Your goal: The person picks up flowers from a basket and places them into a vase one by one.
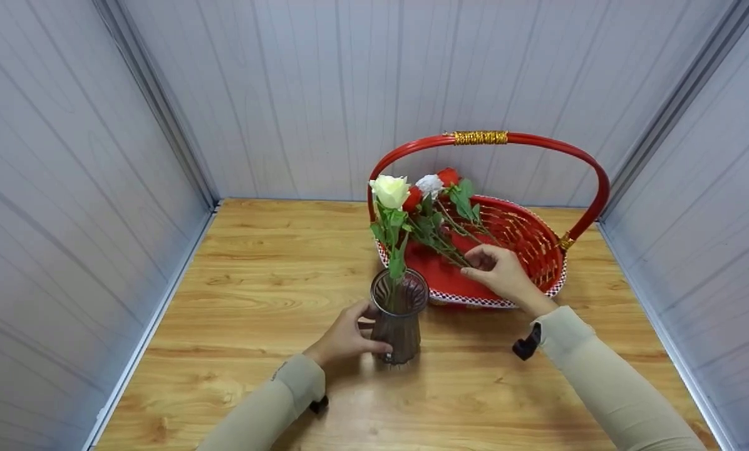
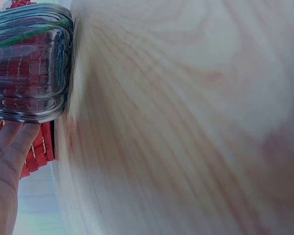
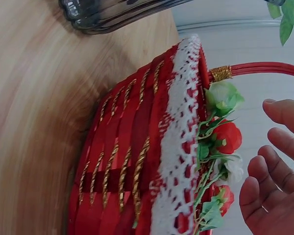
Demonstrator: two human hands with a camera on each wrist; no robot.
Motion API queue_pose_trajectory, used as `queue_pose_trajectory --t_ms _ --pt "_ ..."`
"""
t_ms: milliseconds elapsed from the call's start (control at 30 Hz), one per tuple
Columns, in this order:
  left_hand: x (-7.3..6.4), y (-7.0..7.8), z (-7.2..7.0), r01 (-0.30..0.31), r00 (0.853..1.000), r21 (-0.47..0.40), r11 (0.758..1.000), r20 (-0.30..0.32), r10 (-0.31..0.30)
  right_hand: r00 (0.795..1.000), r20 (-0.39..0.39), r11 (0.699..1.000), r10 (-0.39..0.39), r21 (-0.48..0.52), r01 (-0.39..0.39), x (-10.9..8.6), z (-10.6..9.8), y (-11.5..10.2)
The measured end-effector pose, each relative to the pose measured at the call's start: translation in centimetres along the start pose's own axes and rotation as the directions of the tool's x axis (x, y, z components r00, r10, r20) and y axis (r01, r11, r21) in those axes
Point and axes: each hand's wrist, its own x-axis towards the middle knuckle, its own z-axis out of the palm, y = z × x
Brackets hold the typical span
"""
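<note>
My left hand [image 1: 348,337] holds a clear grey ribbed glass vase [image 1: 399,338] low on its side, thumb in front. In the left wrist view, fingers [image 2: 17,144] lie against the glass. A cream-white rose [image 1: 390,191] with green leaves stands upright in the vase, its stem visible through the glass. Above the red woven basket [image 1: 412,257], my right hand [image 1: 500,272] hovers at the stem ends of several flowers. The right wrist view shows its fingers loosely bent with nothing between them. Red roses [image 3: 228,137] and a white flower [image 1: 429,185] lie in the basket.
The basket's tall red handle [image 1: 590,169], wrapped with gold at the top, arches over the flowers. White lace trim [image 3: 176,112] runs around its rim. Pale panel walls [image 1: 349,94] enclose the wooden table [image 1: 255,282] at the back and both sides.
</note>
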Motion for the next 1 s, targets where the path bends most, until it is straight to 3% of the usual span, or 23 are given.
queue_pose_trajectory --t_ms 133,367,700,1000 --pt "0.0 0.0 0.0 -0.004 1.0 0.003 1.0 0.0 0.004 0.999 0.032 1.0 0.004 -0.024 -0.004 0.2 0.1 0.7" --pt "0.1 0.0 0.1 0.013 1.0 -0.066 0.998 0.007 -0.012 0.995 0.094 0.997 0.021 -0.082 -0.013 0.4 0.2 1.9" --pt "0.0 0.0 0.1 0.015 1.0 -0.062 0.998 0.003 -0.015 0.978 0.195 0.991 0.076 -0.122 -0.053 1.2 0.6 3.0" --pt "0.0 0.0 0.1 0.011 1.0 -0.047 0.999 -0.001 -0.011 0.964 0.234 0.982 0.126 -0.165 -0.089 2.4 1.1 3.7"
